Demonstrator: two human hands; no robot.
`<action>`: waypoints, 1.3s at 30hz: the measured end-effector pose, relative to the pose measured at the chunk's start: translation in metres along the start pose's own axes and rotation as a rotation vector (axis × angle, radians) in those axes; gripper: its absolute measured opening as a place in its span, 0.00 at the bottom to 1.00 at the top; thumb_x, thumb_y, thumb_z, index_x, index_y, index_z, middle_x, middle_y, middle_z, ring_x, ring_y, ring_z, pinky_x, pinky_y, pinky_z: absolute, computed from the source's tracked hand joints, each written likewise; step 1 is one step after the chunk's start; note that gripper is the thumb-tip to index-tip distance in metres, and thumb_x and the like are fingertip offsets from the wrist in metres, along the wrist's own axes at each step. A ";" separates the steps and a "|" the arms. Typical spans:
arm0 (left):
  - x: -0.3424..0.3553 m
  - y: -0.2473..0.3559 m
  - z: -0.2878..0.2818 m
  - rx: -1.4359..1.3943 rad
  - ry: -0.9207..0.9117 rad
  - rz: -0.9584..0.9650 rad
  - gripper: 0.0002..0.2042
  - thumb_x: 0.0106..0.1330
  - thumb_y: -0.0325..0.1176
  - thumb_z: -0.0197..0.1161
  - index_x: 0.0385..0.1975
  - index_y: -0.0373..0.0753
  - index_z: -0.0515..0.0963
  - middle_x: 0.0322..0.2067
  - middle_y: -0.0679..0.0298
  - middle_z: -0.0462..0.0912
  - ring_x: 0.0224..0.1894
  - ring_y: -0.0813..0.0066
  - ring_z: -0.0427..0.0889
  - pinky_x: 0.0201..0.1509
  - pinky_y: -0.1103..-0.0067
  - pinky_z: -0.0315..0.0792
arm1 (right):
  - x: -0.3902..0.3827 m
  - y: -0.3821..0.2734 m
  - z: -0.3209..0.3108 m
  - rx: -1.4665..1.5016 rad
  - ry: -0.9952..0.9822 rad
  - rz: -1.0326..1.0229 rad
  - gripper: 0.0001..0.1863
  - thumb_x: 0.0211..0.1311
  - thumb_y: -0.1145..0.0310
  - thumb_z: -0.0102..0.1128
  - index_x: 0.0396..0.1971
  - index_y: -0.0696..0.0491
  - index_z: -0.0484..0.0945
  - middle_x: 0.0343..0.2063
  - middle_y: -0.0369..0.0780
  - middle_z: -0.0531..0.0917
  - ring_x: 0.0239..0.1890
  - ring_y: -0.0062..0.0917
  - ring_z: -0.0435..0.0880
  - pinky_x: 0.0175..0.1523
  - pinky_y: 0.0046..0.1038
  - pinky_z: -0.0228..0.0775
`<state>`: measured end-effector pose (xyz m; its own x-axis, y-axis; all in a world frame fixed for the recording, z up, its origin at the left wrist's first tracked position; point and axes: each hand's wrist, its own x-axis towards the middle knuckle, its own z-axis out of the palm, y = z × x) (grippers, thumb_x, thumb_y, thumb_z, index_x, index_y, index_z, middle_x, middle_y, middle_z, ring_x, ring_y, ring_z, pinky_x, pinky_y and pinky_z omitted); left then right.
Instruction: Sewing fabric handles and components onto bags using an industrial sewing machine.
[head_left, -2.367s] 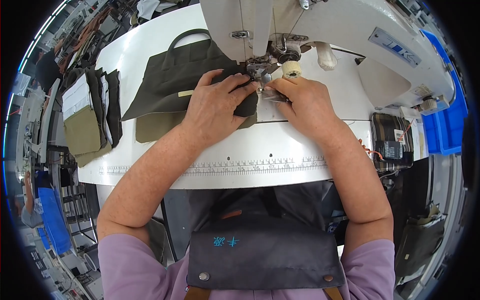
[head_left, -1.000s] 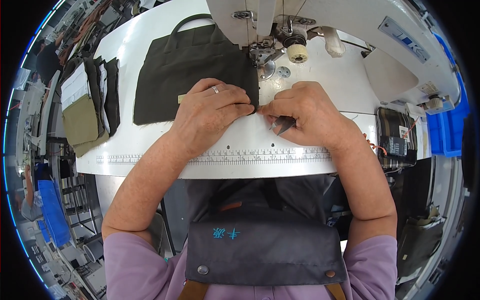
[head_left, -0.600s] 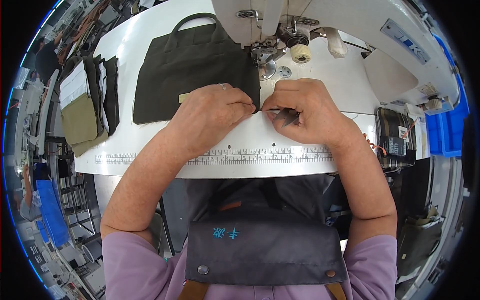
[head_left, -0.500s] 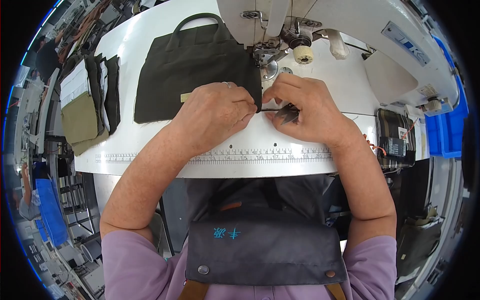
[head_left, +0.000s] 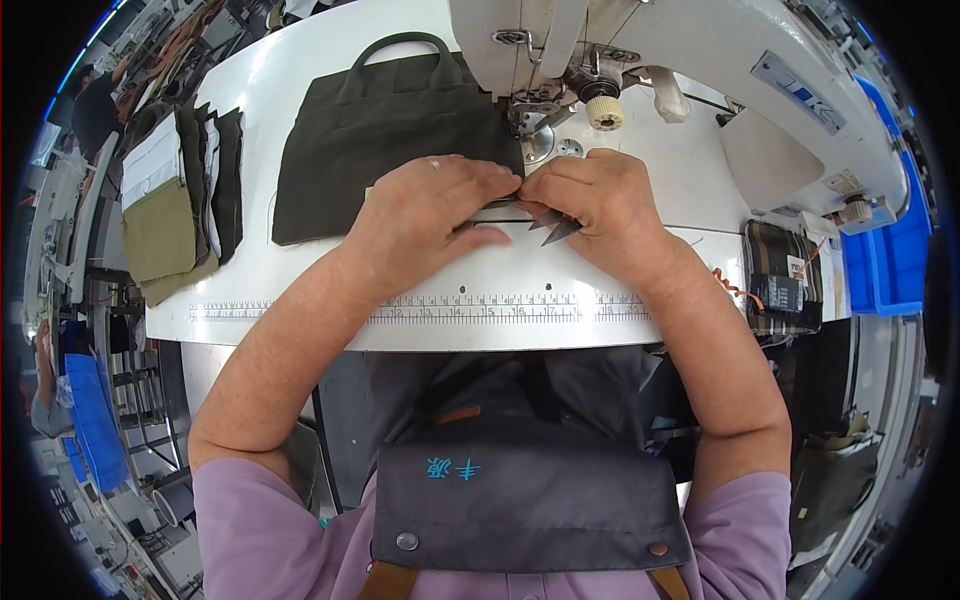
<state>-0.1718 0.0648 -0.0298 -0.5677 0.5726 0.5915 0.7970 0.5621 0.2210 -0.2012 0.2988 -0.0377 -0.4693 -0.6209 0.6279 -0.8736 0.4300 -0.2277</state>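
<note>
A dark green fabric bag panel [head_left: 400, 120] with a looped handle lies flat, its right edge next to the sewing machine's needle area [head_left: 530, 120]. My left hand [head_left: 430, 205] rests over the panel's lower right part, fingers stretched out and thumb apart. Its fingertips meet those of my right hand [head_left: 595, 195] at the panel's lower right corner. Thumb and forefinger of my right hand are pinched there; what lies between them is hidden. That hand is also closed on thread snips [head_left: 560, 230], whose grey blades stick out below the fingers toward the left.
Stacked fabric pieces [head_left: 165, 220] in olive, white and dark green lie at the table's left. A printed ruler [head_left: 500, 310] runs along the front edge. At the right are a striped fabric bundle [head_left: 775, 275] with orange cord and a blue bin [head_left: 890, 260].
My left hand has opened from a pinch and lies flatter on the panel, thumb spread. My right hand has moved slightly left, its fingers now against the panel's corner.
</note>
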 end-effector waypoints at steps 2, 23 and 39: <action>-0.004 -0.006 -0.001 0.104 -0.054 0.085 0.18 0.59 0.30 0.68 0.50 0.38 0.83 0.44 0.61 0.88 0.43 0.66 0.88 0.54 0.68 0.81 | 0.000 -0.001 -0.001 -0.002 0.003 0.014 0.12 0.42 0.77 0.67 0.30 0.48 0.85 0.26 0.30 0.84 0.27 0.30 0.82 0.32 0.31 0.73; 0.000 -0.013 -0.023 -0.122 -0.471 0.022 0.28 0.56 0.16 0.58 0.57 0.47 0.82 0.61 0.64 0.80 0.69 0.66 0.74 0.75 0.58 0.65 | -0.005 -0.001 -0.011 0.098 -0.119 0.042 0.10 0.44 0.72 0.73 0.30 0.50 0.86 0.32 0.32 0.84 0.29 0.30 0.85 0.33 0.33 0.76; 0.022 -0.067 0.006 -0.030 -0.282 -0.004 0.29 0.54 0.11 0.51 0.53 0.44 0.85 0.55 0.60 0.85 0.63 0.62 0.80 0.76 0.61 0.65 | 0.002 0.000 -0.006 -0.207 -0.273 0.306 0.27 0.52 0.72 0.68 0.57 0.45 0.82 0.33 0.37 0.76 0.33 0.34 0.82 0.36 0.36 0.74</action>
<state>-0.2389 0.0434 -0.0357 -0.6026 0.7159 0.3527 0.7979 0.5492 0.2485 -0.2013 0.3017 -0.0318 -0.7425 -0.5832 0.3296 -0.6587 0.7251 -0.2007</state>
